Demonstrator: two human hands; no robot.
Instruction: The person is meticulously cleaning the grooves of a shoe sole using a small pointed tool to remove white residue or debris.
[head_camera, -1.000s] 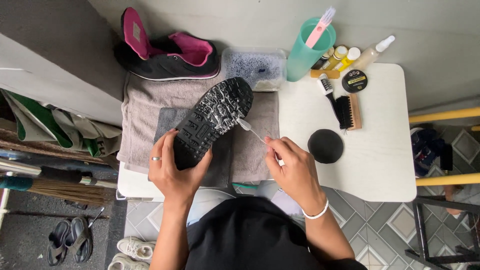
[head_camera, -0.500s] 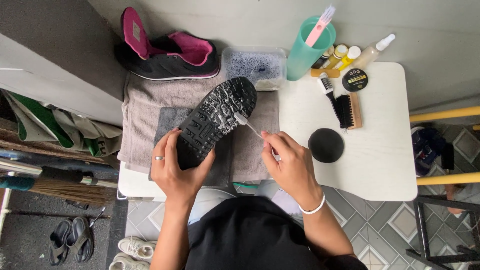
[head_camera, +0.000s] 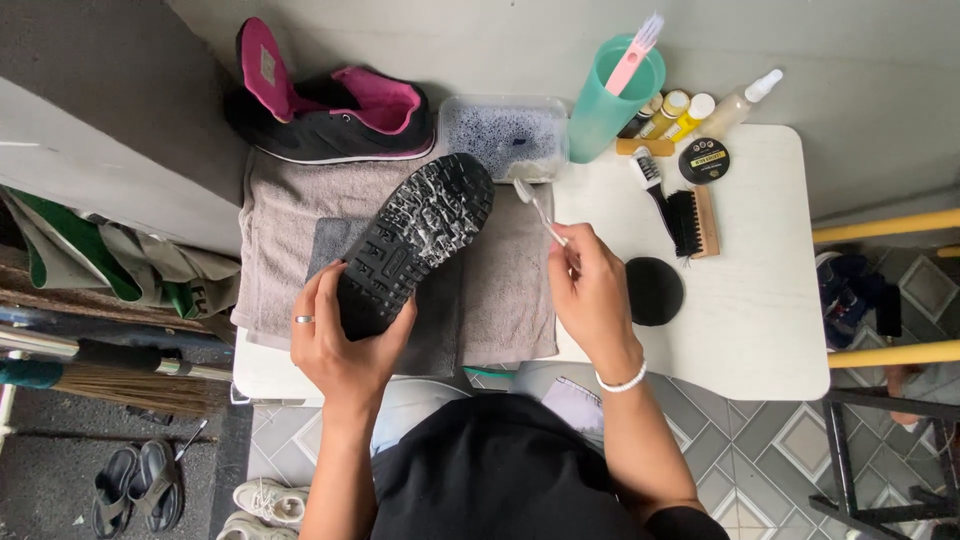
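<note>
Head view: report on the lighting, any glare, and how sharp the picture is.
Head view: soft, even light; faint shadows under the left hand and right hand; wet foam glints on the black shoe sole; white table bright but not blown out; toothbrush slightly soft, the rest sharp.

Black rubber shoe sole (head_camera: 415, 245), deeply treaded and rough, wet with white foam, over a soft grey terry towel (head_camera: 290, 250); smooth matt white tabletop (head_camera: 760, 300); clear plastic toothbrush (head_camera: 540, 210); wooden-backed bristle brush (head_camera: 693, 222)

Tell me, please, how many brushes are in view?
4: a toothbrush in the right hand, a pink one in the green cup, a small dark one and a wooden one on the table. Others may be hidden.
</note>
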